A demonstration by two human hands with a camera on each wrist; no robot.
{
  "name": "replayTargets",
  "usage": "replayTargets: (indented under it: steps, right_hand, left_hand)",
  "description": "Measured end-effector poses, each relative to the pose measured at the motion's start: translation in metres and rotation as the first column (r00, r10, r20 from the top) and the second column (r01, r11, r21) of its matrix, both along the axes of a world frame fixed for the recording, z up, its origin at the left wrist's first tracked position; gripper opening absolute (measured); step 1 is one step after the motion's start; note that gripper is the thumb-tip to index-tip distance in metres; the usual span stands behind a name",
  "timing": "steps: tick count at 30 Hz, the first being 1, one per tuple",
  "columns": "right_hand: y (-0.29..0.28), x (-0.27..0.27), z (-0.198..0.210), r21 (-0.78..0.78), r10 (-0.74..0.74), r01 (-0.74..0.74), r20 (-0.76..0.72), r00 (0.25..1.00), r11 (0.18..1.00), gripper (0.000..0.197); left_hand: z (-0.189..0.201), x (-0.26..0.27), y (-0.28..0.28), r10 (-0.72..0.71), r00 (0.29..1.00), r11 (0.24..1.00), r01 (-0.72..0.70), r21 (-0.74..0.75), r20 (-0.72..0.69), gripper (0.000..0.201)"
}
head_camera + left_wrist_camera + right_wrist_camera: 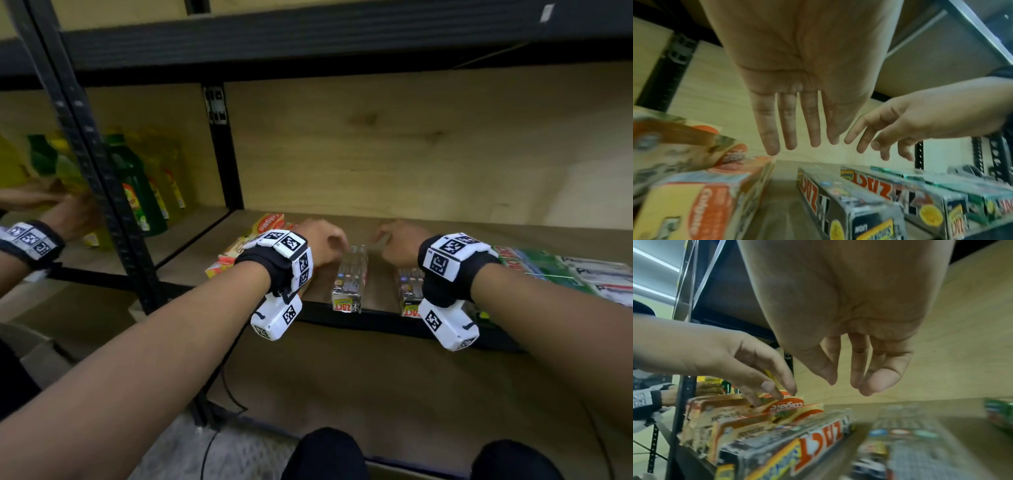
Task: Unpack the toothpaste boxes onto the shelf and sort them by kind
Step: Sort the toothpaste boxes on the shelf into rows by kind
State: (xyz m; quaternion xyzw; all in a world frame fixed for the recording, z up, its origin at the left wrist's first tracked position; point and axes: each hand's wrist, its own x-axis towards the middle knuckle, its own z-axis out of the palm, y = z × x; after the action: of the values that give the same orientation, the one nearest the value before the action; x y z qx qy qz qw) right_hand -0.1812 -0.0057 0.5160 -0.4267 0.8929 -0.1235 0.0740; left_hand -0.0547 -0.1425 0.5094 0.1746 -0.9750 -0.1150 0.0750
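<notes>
Two silver Zact boxes (349, 277) (409, 291) lie lengthwise on the wooden shelf (445, 226), ends at its front edge. Orange-and-yellow Colgate boxes (260, 229) are stacked to their left; green boxes (544, 267) and white boxes (603, 277) lie to the right. My left hand (337, 245) hovers over the left Zact box (838, 194) and the gap beside the Colgate boxes (705, 194), fingers (789, 129) straight and empty. My right hand (385, 240) hangs between the two Zact boxes, fingers (859, 366) loosely bent, holding nothing. The two hands nearly meet.
Green and yellow dish-soap bottles (144, 192) stand in the shelf bay to the left, behind a black upright (222, 147). Another person's banded wrist (30, 240) reaches in there. A dark shelf beam (308, 44) runs overhead. A black cable (226, 387) hangs below the shelf.
</notes>
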Motion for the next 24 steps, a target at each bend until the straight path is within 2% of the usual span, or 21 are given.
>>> replayTargets:
  steps: [3, 6, 7, 8, 12, 14, 21, 24]
  right_hand:
    - [0.014, -0.014, -0.007, 0.12, -0.065, 0.068, -0.029, 0.997, 0.99, 0.047]
    - [0.016, -0.028, -0.024, 0.233, -0.113, 0.132, -0.097, 0.989, 0.964, 0.087]
    - [0.017, -0.03, -0.029, 0.246, -0.106, 0.129, -0.106, 0.989, 0.961, 0.094]
    - [0.018, -0.03, -0.032, 0.256, -0.098, 0.122, -0.107, 0.989, 0.959, 0.093]
    - [0.021, -0.022, -0.035, 0.254, -0.047, 0.064, -0.075, 0.996, 0.965, 0.064]
    - [0.017, -0.021, -0.036, 0.257, -0.007, 0.029, -0.085, 0.996, 0.966, 0.056]
    - [0.008, -0.022, -0.032, 0.285, 0.089, -0.065, -0.072, 0.993, 0.956, 0.048]
    - [0.007, -0.024, -0.028, 0.289, 0.106, -0.093, -0.031, 0.994, 0.953, 0.047]
  left_hand:
    - [-0.008, -0.015, 0.01, -0.074, 0.99, 0.997, 0.078, -0.025, 0.123, 0.03]
    - [-0.018, -0.025, 0.016, -0.092, 0.977, 0.995, 0.085, 0.044, 0.193, 0.033]
    - [-0.023, -0.028, 0.016, -0.092, 0.973, 0.995, 0.081, 0.065, 0.21, 0.035]
    - [-0.027, -0.031, 0.016, -0.094, 0.969, 0.994, 0.077, 0.082, 0.228, 0.038]
    - [-0.038, -0.039, 0.014, -0.07, 0.973, 0.994, 0.049, 0.096, 0.221, 0.036]
    - [-0.038, -0.039, 0.016, -0.058, 0.977, 0.995, 0.041, 0.086, 0.207, 0.035]
    - [-0.034, -0.038, 0.021, 0.046, 0.976, 0.999, -0.047, -0.003, 0.211, 0.033]
    - [-0.031, -0.036, 0.019, 0.102, 0.969, 0.993, -0.113, 0.035, 0.223, 0.031]
